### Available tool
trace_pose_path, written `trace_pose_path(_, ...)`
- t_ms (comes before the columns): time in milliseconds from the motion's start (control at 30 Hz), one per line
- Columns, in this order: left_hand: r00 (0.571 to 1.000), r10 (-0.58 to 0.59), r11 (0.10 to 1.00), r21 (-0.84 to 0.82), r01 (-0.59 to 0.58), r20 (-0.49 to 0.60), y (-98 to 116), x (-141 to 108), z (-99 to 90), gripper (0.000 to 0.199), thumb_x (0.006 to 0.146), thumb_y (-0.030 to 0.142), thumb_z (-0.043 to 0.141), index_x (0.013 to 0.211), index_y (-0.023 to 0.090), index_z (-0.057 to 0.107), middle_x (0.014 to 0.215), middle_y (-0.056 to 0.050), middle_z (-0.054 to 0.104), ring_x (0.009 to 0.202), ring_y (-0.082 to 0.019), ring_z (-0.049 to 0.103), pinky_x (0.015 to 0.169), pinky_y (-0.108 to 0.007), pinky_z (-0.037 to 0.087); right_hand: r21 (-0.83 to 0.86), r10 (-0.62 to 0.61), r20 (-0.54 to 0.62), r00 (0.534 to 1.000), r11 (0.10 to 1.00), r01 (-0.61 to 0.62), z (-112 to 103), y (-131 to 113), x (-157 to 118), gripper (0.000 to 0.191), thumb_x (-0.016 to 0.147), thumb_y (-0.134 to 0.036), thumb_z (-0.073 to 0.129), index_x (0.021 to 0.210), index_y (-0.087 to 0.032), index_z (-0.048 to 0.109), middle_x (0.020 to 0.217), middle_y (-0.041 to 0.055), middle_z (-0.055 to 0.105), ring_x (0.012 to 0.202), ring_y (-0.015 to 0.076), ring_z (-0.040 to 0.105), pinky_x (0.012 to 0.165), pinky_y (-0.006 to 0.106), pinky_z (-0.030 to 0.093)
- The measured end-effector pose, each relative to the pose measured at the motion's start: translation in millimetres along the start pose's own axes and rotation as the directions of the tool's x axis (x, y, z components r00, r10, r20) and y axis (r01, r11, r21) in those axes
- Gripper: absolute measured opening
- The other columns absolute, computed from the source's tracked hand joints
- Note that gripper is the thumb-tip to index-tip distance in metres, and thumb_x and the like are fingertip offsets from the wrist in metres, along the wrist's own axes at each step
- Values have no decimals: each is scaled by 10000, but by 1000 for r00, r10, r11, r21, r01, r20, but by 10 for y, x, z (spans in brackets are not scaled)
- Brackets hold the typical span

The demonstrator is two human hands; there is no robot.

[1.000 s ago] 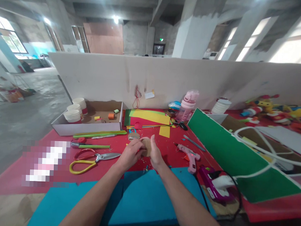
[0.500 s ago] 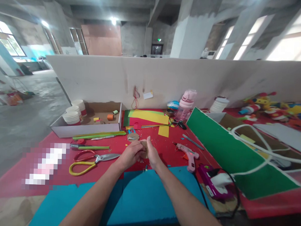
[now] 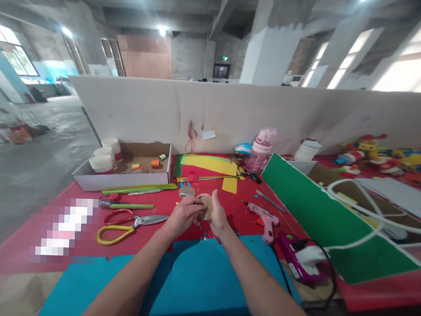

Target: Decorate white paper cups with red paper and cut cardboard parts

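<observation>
A round tan disc (image 3: 206,207) is held between my two hands over the red table cover (image 3: 229,214). My left hand (image 3: 185,213) has its fingers closed on the disc's left side. My right hand (image 3: 219,215) grips the right side with its thumb pointing up. Just behind my left hand lies another round tan piece (image 3: 187,191). Scissors (image 3: 134,223) with one red and one yellow handle rest to the left. A pink glue gun (image 3: 263,217) lies to the right.
White cups (image 3: 101,163) stand in a cardboard box (image 3: 121,181) at the back left. A green-sided box (image 3: 319,217) and a purple power strip (image 3: 301,260) are at the right. Blue sheets (image 3: 199,277) lie under my forearms. Yellow paper (image 3: 210,165) lies behind.
The disc now shows more of its flat face between my hands. My right hand has shifted slightly right. The whole view has moved a little.
</observation>
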State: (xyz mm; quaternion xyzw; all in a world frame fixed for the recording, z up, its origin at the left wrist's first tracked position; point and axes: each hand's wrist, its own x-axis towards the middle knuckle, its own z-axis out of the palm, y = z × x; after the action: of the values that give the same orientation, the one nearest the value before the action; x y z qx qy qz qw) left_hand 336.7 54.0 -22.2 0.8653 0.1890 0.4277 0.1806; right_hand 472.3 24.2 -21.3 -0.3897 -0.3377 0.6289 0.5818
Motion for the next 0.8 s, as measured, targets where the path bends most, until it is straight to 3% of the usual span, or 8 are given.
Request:
trace_pose_path(200, 996, -76, 997, 10, 75, 54, 43, 18, 39, 256, 919, 191, 400, 861, 173, 649, 849, -74, 580, 804, -160, 546, 719, -273, 463, -29, 43, -52, 998, 999, -45, -38, 70, 36, 691, 751, -802, 353, 946, -195, 619, 523, -4, 605, 370, 147, 520, 355, 249, 378)
trace_pose_path(400, 989, -84, 996, -1, 84, 121, 80, 55, 51, 201, 860, 133, 421, 709, 173, 547, 767, -56, 559, 790, -174, 521, 723, -293, 439, -86, -61, -150, 987, 995, 49, -48, 212, 95, 597, 716, -768, 474, 810, -200, 632, 607, -4, 644, 558, 154, 603, 459, 227, 413)
trace_pose_path(533, 983, -91, 992, -67, 103, 158, 56, 31, 5, 202, 850, 147, 439, 670, 179, 525, 717, -40, 544, 769, -173, 527, 730, -299, 450, -39, -17, -96, 995, 999, 13, -12, 190, 69, 556, 762, -747, 437, 803, -218, 603, 536, -18, 598, 456, 142, 552, 404, 233, 385)
trace_pose_path(667, 989, -131, 982, -128, 140, 73, 31, 1, -24, 195, 895, 186, 415, 853, 176, 606, 851, -65, 591, 851, -173, 564, 774, -305, 466, 23, 10, -5, 1000, 1000, -10, -2, 100, 39, 618, 775, -775, 360, 920, -219, 588, 563, -9, 611, 390, 140, 518, 377, 251, 384)
trace_pose_path(800, 996, -22, 999, -33, 25, 89, 31, 4, 7, 273, 903, 173, 406, 1057, 189, 631, 1028, -112, 593, 984, -202, 543, 857, -345, 443, 39, -42, -76, 996, 998, 45, -46, 56, 60, 640, 757, -788, 372, 921, -210, 593, 661, 4, 638, 468, 129, 546, 419, 230, 395)
